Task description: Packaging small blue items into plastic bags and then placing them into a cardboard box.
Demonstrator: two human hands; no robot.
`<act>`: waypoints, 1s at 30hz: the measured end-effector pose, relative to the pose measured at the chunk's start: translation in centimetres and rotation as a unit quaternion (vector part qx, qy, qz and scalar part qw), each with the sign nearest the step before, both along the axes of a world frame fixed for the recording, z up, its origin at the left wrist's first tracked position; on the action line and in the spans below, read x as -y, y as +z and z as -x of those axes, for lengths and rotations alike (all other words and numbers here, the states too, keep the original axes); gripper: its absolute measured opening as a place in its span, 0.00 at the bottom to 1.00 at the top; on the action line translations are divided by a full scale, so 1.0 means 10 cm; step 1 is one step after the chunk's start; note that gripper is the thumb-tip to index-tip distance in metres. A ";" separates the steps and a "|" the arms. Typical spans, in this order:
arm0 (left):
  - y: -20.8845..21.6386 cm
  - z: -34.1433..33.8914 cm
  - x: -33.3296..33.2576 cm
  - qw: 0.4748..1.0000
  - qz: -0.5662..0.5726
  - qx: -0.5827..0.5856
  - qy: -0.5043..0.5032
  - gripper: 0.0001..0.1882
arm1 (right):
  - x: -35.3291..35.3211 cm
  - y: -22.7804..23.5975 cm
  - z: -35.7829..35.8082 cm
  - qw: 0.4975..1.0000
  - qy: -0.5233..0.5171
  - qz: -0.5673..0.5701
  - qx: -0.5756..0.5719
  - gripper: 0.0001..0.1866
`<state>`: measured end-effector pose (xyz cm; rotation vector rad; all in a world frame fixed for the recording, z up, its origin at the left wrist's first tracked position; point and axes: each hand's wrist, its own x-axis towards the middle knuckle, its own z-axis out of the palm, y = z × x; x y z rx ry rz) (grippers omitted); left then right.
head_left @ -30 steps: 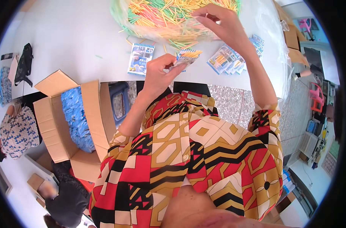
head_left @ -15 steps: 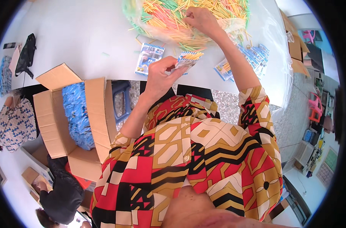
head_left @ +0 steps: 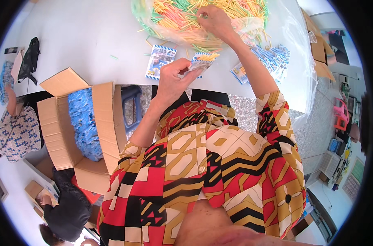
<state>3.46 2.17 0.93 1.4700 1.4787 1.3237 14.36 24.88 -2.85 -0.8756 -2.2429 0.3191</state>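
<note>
My left hand [head_left: 176,80] pinches a small blue-and-white packet [head_left: 202,63] above the table's near edge. Its mouth gapes, and several thin yellow sticks poke out at the top. Over a big heap of thin yellow, green and pink sticks [head_left: 176,26], lying in a spread clear plastic bag [head_left: 254,25], is my right hand [head_left: 216,22]. Its thumb and fingers are curled together at the heap's surface; what they hold, if anything, is too small to make out. To the left of the held packet lies another packet [head_left: 159,61], flat. More blue-and-white packets [head_left: 272,61] overlap under my right forearm.
An open cardboard box [head_left: 103,123] full of blue packets [head_left: 85,123] stands left of me, beside a blue stool [head_left: 131,107]. A black bag [head_left: 29,61] lies on the white table [head_left: 84,37]. Two people work at the left; more cartons [head_left: 317,51] stand at the right.
My right hand has shifted slightly over the heap, its fingers curling differently. My left hand keeps the packet nearly in place. A person at far left has reached an arm toward the table.
</note>
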 end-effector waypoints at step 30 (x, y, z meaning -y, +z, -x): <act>0.04 0.01 -0.08 1.000 0.008 -0.015 -0.005 0.06 | 1.17 1.19 -0.60 0.934 0.231 0.261 -0.070 0.07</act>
